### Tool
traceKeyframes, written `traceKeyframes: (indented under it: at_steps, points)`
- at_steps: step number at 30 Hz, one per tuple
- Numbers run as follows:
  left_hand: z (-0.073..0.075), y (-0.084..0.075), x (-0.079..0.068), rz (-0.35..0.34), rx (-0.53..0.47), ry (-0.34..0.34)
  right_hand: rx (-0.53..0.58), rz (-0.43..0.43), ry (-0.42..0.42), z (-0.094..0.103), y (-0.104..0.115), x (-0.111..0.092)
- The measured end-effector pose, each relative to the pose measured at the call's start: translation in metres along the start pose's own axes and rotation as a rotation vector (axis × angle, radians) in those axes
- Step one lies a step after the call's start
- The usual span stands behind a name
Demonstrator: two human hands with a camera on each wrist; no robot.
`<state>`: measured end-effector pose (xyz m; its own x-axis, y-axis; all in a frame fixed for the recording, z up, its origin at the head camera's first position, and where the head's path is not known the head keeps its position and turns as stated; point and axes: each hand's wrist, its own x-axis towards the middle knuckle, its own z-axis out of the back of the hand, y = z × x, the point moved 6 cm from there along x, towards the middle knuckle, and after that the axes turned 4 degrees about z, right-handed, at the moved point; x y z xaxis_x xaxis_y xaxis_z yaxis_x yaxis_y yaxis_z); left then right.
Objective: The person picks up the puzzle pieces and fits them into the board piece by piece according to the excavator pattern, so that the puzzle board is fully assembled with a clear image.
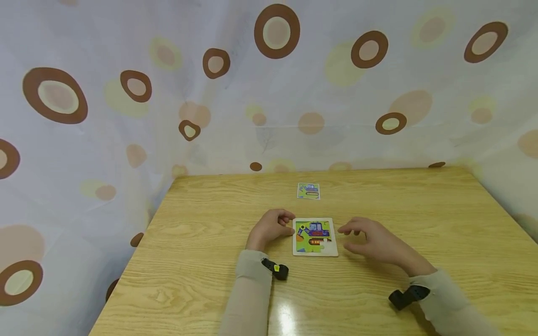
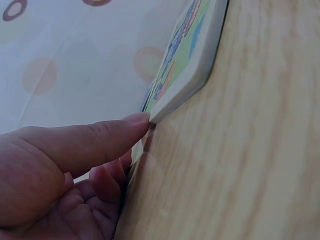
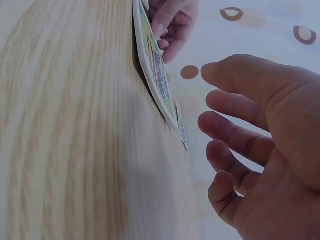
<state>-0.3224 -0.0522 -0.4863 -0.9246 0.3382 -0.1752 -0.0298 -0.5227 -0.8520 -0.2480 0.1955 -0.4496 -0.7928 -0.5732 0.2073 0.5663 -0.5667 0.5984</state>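
A square jigsaw puzzle [image 1: 313, 235] with a pale frame lies flat on the table, showing a blue excavator on green. Its lower right corner shows bare white base. My left hand [image 1: 271, 228] is at the puzzle's left side. In the left wrist view the thumb [image 2: 120, 132] touches the frame's edge, and the other fingers curl loosely behind it, partly hidden. Just off the right side of the frame hovers my right hand [image 1: 370, 238]. Its fingers [image 3: 235, 132] are spread and loosely bent, with nothing between them and the thumb.
Behind the puzzle lies a small picture card [image 1: 308, 191] with the same excavator design. The wooden table [image 1: 189, 280] meets a patterned curtain [image 1: 235, 102] at its back and sides. A black wrist camera [image 1: 277, 269] is strapped to the left sleeve, another [image 1: 407, 297] to the right.
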Motion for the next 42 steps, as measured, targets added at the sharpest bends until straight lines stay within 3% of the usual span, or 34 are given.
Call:
traceKeyframes:
  at_steps: [11, 25, 42]
  points:
    - [-0.005, 0.008, 0.000, 0.018, 0.001, 0.002, -0.028, -0.032, 0.001, 0.015, -0.012, -0.026]
    - [-0.002, 0.004, 0.001, 0.031, -0.011, 0.001, -0.025, -0.048, 0.002, 0.031, -0.022, -0.046]
    - [-0.002, 0.003, 0.002, 0.042, -0.010, -0.013, -0.110, -0.071, 0.022, 0.038, -0.042, -0.071]
